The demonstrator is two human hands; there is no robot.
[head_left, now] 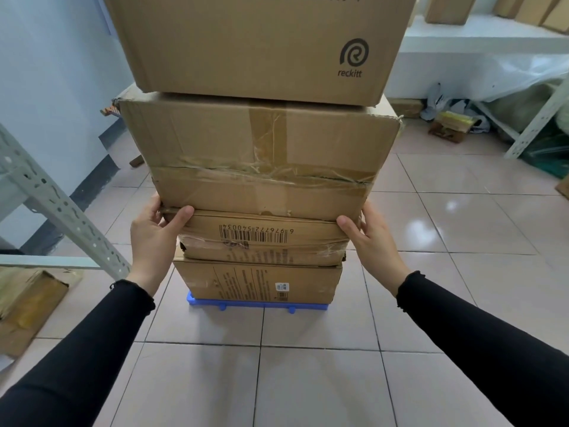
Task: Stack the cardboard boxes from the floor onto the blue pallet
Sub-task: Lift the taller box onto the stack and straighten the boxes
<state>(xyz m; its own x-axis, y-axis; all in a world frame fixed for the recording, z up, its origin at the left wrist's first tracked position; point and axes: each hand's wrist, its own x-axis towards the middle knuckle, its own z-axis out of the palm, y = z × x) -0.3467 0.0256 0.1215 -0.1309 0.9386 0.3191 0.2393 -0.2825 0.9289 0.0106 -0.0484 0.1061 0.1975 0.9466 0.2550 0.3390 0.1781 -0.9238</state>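
left hand (154,229) and right hand (369,232) clasp opposite lower corners of the taped box (261,155), likely squaring the four-box stack on the pallet (215,303).

We stand in a storeroom: slotted metal shelving (46,192) at both sides, cardboard boxes (261,149) stacked on a blue pallet (246,304), more cartons (446,7) shelved, tiled floor (308,365).

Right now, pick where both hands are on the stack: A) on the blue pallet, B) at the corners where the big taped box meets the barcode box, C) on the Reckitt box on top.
B: the left hand and right hand grip the lower corners of the big taped box, just above the barcode box.
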